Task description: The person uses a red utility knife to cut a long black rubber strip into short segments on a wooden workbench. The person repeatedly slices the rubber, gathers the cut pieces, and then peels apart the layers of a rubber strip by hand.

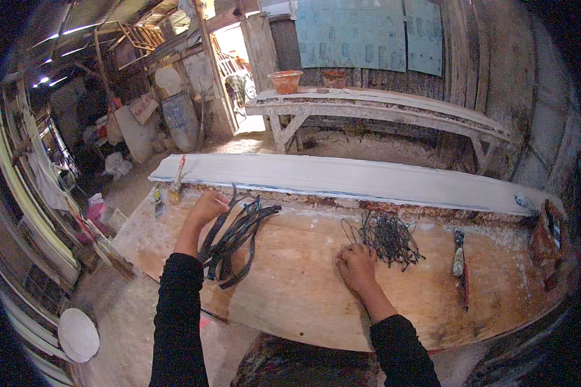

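My left hand (210,206) is raised over the left part of the wooden board, its fingers curled together. Right beside those fingertips is a loose bundle of flat black strips (235,240), bent into long curves. Whether one of them is in the fingers is too small to tell. Farther right, my right hand (357,267) rests low over the board with its fingers pinched at the left edge of a tangled pile of thin black strings (390,237). A thin loop rises from the pile close to these fingers.
The wooden board (290,277) has a long white slab (316,178) along its far edge. A brush (177,184) stands at the left; a spatula-like tool (458,255) and red-handled tool (466,287) lie right. Behind, a bench (381,109) bears an orange pot (285,82).
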### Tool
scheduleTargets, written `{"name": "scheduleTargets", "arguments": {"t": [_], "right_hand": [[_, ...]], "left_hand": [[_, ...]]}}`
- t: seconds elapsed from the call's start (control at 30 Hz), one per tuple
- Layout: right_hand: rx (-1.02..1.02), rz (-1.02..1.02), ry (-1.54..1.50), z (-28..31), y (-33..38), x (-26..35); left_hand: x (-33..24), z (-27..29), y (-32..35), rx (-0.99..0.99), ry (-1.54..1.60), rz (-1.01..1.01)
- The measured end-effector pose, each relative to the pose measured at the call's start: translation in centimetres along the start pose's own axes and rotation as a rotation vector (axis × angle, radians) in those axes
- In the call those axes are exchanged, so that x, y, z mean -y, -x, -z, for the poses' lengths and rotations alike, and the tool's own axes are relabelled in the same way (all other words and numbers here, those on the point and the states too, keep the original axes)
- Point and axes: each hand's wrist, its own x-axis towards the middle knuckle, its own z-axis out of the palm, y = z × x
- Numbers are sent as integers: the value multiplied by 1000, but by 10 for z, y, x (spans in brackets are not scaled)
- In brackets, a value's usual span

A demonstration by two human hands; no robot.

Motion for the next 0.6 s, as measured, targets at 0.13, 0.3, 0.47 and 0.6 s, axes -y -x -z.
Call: {"name": "scheduleTargets", "arguments": {"t": [0.13,0.3,0.47,0.6], "right_hand": [[-17,11,-13,0,-4,-1],[-17,15,7,-2,-6,3],[-71,71,-16,4,-9,18],[30,-1,-510,27,-13,39]], "left_hand": [[-22,-2,3,55,-30,72],[-61,-12,23,73,46,39],[-79,-40,31,73,205,-60],[-135,-89,70,248,481,-96]]}}
